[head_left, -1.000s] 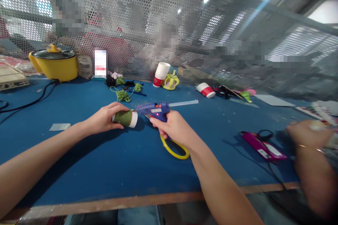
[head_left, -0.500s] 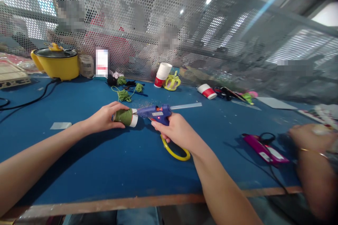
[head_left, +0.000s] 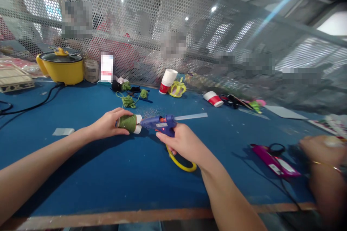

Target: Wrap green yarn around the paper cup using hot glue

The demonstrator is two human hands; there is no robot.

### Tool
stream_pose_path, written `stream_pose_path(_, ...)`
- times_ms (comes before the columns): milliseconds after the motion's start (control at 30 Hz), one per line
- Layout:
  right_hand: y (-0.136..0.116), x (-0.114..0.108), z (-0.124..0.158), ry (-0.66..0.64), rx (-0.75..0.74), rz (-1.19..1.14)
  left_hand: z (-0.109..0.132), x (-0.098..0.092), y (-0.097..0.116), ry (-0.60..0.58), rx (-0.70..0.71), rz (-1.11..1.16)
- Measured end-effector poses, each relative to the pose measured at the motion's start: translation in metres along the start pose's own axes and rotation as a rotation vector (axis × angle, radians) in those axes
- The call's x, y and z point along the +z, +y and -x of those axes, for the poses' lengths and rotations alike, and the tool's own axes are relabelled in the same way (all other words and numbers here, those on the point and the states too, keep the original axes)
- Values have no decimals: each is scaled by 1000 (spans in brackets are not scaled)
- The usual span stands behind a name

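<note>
My left hand (head_left: 112,124) is closed around a paper cup (head_left: 128,123) wrapped in green yarn, lying on its side with its white end toward the right. A blue glue gun (head_left: 159,124) is gripped in my right hand (head_left: 185,142), its nozzle at the white end of the cup; whether the tip touches cannot be made out. A clear glue stick (head_left: 192,116) juts from the back of the gun, and a small red light glows on its side. Below my right hand a yellow handle loop (head_left: 184,166) lies on the blue table (head_left: 108,187).
Green yarn (head_left: 128,101) lies behind the cup. Stacked paper cups (head_left: 168,81), a yellow crown-shaped piece (head_left: 178,87) and a tipped cup (head_left: 213,99) stand farther back. A yellow pot (head_left: 63,68) is at left. A purple box (head_left: 275,161) and another person's hand (head_left: 322,149) are at right.
The whole view has shifted slightly, so everything sits a little lower. My hands keep their hold on the cup and the glue gun, with the nozzle still at the cup's white end.
</note>
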State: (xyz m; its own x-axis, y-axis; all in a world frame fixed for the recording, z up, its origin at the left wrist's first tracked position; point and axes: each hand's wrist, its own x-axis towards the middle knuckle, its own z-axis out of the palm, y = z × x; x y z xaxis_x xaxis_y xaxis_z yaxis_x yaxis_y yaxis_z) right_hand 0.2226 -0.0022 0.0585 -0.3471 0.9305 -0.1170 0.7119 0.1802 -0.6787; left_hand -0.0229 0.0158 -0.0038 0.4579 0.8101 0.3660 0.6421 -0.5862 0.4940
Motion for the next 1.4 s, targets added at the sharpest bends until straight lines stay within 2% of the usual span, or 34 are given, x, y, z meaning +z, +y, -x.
stream_pose_path(433,-3,-1,-6,60,-8,-32,2,4,2,9,104,37)
stream_pose_path(733,-6,1,-12,75,-2,-19,0,2,3,0,119,17)
stream_pose_path(1100,-13,1,1,69,21,36,-1,0,1,25,-68,53)
stream_pose_path(1233,-11,1,3,41,9,44,-1,0,1,32,-95,68)
stream_pose_path(1400,-9,2,2,68,-6,73,-2,0,0,33,-102,70)
